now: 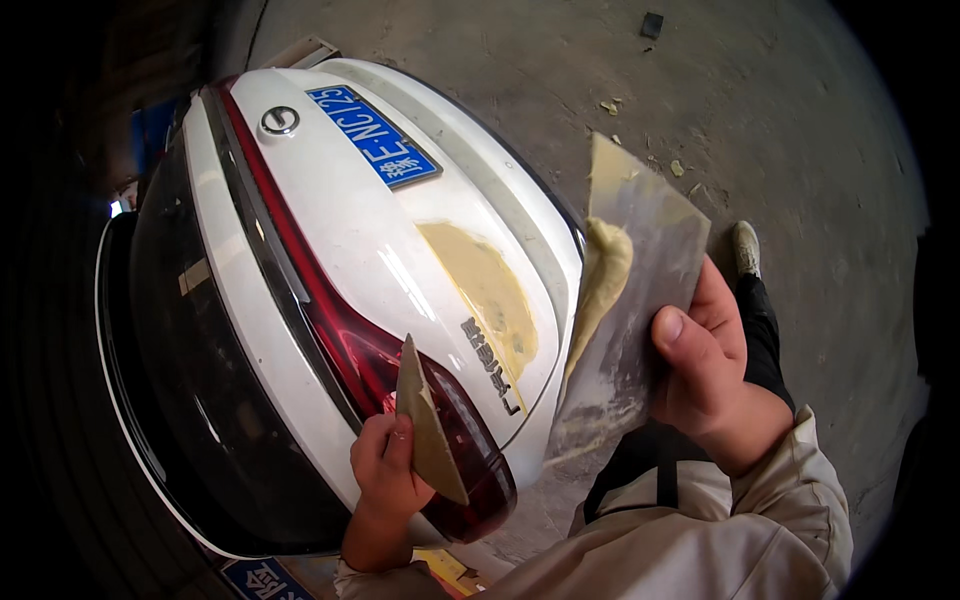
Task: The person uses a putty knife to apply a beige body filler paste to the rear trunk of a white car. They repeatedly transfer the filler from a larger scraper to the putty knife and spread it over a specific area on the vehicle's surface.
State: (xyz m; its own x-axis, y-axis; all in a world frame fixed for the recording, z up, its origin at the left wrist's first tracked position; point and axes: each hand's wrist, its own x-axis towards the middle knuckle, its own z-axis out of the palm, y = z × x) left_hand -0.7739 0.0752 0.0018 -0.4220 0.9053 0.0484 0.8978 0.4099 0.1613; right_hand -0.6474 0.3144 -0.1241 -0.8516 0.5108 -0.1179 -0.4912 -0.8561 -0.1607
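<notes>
Filling a dent on a white car's (330,230) rear.
Left hand (385,475) grips a small spreader (425,425); right hand (705,365) grips a metal board (635,290) carrying beige filler (605,270).

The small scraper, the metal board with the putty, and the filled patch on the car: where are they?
small scraper (428,425): head view, middle of its blade, held in the left hand.
metal board (640,300): head view, bare grey face beside the putty.
filled patch (490,290): head view, centre of the tan area.
</notes>
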